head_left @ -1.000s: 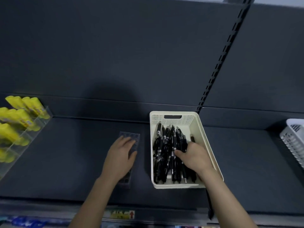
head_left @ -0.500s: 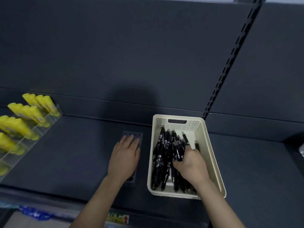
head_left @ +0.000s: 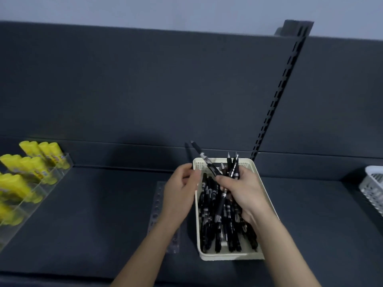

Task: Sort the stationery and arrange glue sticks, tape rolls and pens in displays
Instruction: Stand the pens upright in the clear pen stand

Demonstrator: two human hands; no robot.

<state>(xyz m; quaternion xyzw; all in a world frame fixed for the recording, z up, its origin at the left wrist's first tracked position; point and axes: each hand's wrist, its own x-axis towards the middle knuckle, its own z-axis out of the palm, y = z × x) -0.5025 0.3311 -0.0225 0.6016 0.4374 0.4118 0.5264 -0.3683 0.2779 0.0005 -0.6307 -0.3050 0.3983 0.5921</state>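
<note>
Shelf (head_left: 87, 214), dark grey, matte: laid under the right hand (head_left: 242, 193). Back panel (head_left: 145, 90), dark grey: set upright beyond it. Slotted upright (head_left: 275, 104), black: mounted beyond, slightly rightward. Wall (head_left: 145, 9), pale: seen above the panel.

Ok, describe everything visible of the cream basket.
The cream basket is a rectangular plastic tub with solid side walls and fine perforations on its far wall. It stands flat on the dark shelf, right of a clear holed strip, and holds black pens lying lengthwise. The right hand grips a bunch above it; the left hand hovers at its far-left corner.
</note>
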